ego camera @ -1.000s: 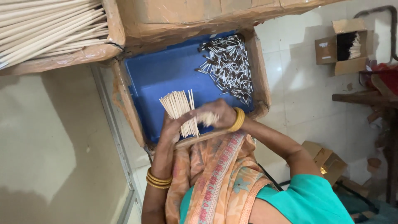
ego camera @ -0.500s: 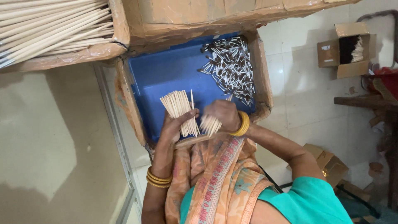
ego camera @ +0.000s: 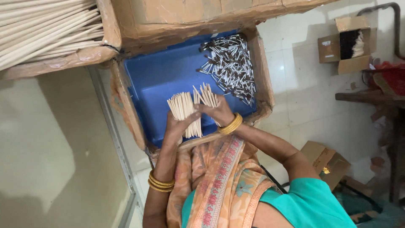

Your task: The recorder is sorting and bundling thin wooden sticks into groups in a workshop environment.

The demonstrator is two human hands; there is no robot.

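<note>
My left hand (ego camera: 177, 126) grips a thick bundle of pale thin sticks (ego camera: 184, 113), held upright over a blue tray (ego camera: 160, 80) that sits inside a cardboard box. Beside it, my right hand (ego camera: 218, 113) holds a smaller fanned bunch of the same sticks (ego camera: 206, 95), touching the bundle's right side. Both wrists wear gold bangles. A loose heap of white sticks with dark tips (ego camera: 230, 63) lies in the tray's far right corner, apart from both hands.
A cardboard box of long pale sticks (ego camera: 46, 29) lies at the top left. On the tiled floor to the right stand a small open carton (ego camera: 346, 44), a wooden bench (ego camera: 371, 97) and a closed carton (ego camera: 325, 162).
My right hand has brought a small bunch of sticks up beside the bundle, and they now fan out above its fingers. The left hand has held the bundle nearly still.
</note>
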